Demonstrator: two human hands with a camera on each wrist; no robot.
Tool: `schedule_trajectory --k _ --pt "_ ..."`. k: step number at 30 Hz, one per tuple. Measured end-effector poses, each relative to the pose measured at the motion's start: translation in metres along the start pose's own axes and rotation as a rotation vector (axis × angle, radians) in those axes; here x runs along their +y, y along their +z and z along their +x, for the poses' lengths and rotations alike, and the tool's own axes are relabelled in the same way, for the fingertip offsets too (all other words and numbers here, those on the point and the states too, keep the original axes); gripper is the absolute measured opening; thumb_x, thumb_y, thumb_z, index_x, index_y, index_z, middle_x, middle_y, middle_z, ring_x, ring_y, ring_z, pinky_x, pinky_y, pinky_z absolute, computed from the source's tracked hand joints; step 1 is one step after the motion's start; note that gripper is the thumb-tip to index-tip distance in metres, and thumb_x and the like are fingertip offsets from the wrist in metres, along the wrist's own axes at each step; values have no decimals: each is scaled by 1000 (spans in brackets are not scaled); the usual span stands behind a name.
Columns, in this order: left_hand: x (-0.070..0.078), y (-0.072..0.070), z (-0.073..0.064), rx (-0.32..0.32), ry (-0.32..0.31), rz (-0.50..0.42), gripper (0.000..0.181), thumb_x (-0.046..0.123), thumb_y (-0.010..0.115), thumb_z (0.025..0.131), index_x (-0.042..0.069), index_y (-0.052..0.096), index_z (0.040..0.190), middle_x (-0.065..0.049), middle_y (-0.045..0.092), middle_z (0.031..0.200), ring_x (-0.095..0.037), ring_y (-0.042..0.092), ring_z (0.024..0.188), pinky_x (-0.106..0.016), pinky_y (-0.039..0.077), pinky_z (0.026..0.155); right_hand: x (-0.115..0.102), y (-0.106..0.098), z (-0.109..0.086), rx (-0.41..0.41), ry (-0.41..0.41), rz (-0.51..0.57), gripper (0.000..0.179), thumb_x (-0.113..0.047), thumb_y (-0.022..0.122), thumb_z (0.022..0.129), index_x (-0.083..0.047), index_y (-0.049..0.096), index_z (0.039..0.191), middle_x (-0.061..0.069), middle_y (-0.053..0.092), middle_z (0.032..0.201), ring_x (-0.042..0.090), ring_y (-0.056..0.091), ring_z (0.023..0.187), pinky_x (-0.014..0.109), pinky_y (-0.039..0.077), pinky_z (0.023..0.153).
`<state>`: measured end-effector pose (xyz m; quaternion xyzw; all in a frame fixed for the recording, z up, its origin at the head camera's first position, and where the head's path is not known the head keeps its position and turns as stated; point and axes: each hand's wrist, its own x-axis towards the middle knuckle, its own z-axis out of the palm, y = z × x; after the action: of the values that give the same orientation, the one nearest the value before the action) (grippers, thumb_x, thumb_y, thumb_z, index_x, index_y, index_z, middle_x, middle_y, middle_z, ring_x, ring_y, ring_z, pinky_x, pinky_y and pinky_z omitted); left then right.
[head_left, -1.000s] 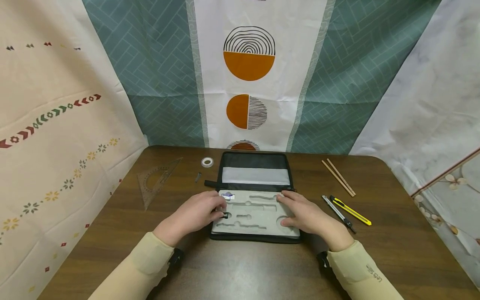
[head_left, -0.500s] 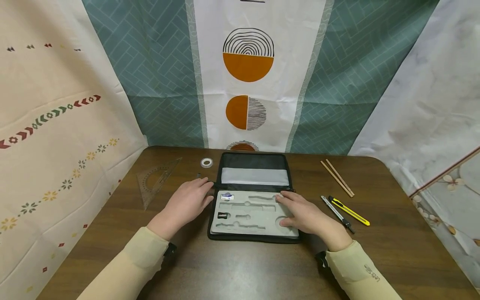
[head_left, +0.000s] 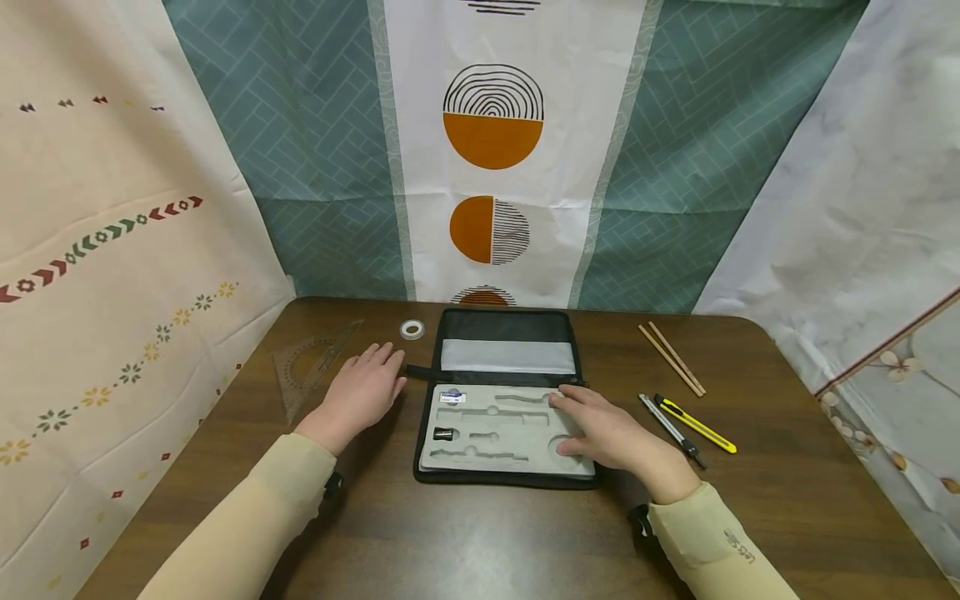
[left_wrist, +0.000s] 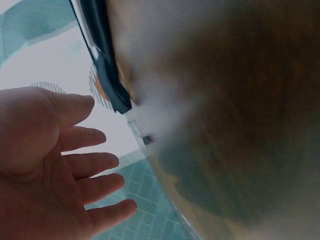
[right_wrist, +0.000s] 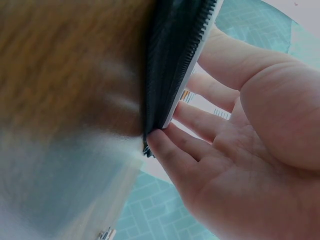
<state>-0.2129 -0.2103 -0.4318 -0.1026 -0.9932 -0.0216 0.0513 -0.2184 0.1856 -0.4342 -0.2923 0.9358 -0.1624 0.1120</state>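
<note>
A black zip case (head_left: pixel 510 327) lies unfolded on the table, its grey foam insert (head_left: pixel 517 429) facing up with shaped recesses. One recess holds a small dark piece that looks like a pencil sharpener (head_left: pixel 444 434); another has a small white block with a blue label (head_left: pixel 452 397), like an eraser. My left hand (head_left: pixel 358 396) hovers left of the case, fingers extended and holding nothing. Beyond its fingertips, a small dark object (left_wrist: pixel 146 140) shows in the left wrist view; the hand hides it in the head view. My right hand (head_left: pixel 603 425) rests on the insert's right side, fingers loosely spread.
A clear set square (head_left: pixel 300 367) lies at the left, and a white tape roll (head_left: pixel 412 330) behind the left hand. To the right are two wooden sticks (head_left: pixel 671 358), a silver compass (head_left: pixel 667 425) and a yellow box cutter (head_left: pixel 697 423). Patterned curtains hang behind the table.
My left hand has let go of the sharpener, which sits in its recess, and has moved left and away off the case. The right hand has stayed on the insert.
</note>
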Motion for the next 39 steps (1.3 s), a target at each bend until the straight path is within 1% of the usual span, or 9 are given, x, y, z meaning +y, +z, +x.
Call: schedule_trajectory --k 6,11,13,17,20,27,30,34,39 --pt "-11 3 12 26 -7 3 45 19 63 113 -10 61 147 -33 60 152 -51 57 142 -64 48 116 0 0 0 2 -1 6 76 -23 88 97 -3 53 162 27 39 171 51 37 156 66 43 119" --pt "-19 5 19 8 -8 -13 42 15 62 113 -13 62 143 -33 66 142 -49 65 132 -60 52 112 1 1 1 1 -1 5 76 -23 88 97 -3 53 162 27 40 170 50 38 156 65 44 118" --pt "-21 7 21 2 -16 -25 40 15 64 113 -13 64 141 -32 69 136 -48 69 125 -59 56 106 1 2 1 2 0 4 76 -22 88 97 -3 53 162 27 40 170 50 38 156 66 44 118" --pt "-27 10 27 6 -29 -50 34 15 67 111 -11 69 133 -28 74 118 -44 75 107 -57 62 92 1 2 1 4 0 0 77 -22 88 97 -3 53 162 27 39 171 51 37 156 66 43 118" --pt "-30 12 32 2 -42 -63 29 16 68 110 -8 72 126 -23 75 107 -40 75 98 -56 63 87 1 2 1 6 -1 1 77 -22 88 97 -2 53 162 27 39 171 50 37 157 66 43 118" --pt "-33 12 43 -15 -74 -38 25 20 69 110 -4 77 115 -17 74 99 -34 73 90 -54 63 83 0 0 0 3 -8 7 77 -24 88 97 -2 53 162 27 40 170 49 39 156 64 46 117" --pt "-33 11 46 -25 -85 -31 24 20 71 109 -2 79 107 -15 72 92 -30 70 83 -51 63 78 -1 0 0 5 -14 3 77 -24 88 97 -2 53 162 27 41 170 49 40 155 64 46 116" --pt "-33 10 49 -29 -101 -22 24 20 73 108 0 79 95 -11 68 85 -27 65 75 -49 61 71 1 1 0 6 -9 5 77 -24 88 97 -2 53 162 27 40 170 49 39 156 64 45 118" --pt "-31 8 52 -31 -118 -6 26 21 74 107 3 76 88 -10 65 81 -27 65 73 -49 62 67 2 1 0 8 -4 5 76 -25 88 98 -3 53 162 26 40 171 47 39 157 63 44 119"
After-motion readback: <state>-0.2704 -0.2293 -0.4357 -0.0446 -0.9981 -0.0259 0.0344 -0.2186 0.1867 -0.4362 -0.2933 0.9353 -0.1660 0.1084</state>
